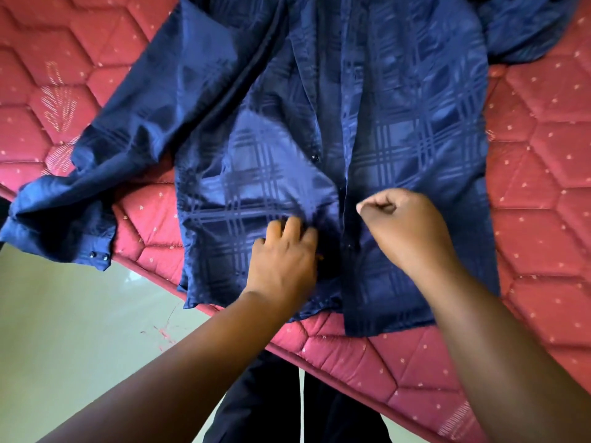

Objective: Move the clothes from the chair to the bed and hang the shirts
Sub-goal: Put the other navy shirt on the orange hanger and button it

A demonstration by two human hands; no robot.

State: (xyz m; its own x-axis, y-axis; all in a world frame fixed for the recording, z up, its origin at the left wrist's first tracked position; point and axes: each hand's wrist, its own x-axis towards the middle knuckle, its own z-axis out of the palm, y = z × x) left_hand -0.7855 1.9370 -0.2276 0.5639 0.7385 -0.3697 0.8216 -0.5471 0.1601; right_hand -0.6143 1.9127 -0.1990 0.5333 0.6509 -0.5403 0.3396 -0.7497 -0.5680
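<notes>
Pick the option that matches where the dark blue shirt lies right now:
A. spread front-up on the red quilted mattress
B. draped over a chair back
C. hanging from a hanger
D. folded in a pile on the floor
A: the dark blue shirt lies spread out on the red quilted mattress, its button placket facing up, with the left hand and right hand at its lower front.

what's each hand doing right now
Left hand: fingers curled, gripping the shirt front.
Right hand: fisted, pinching the shirt's other front edge.
</notes>
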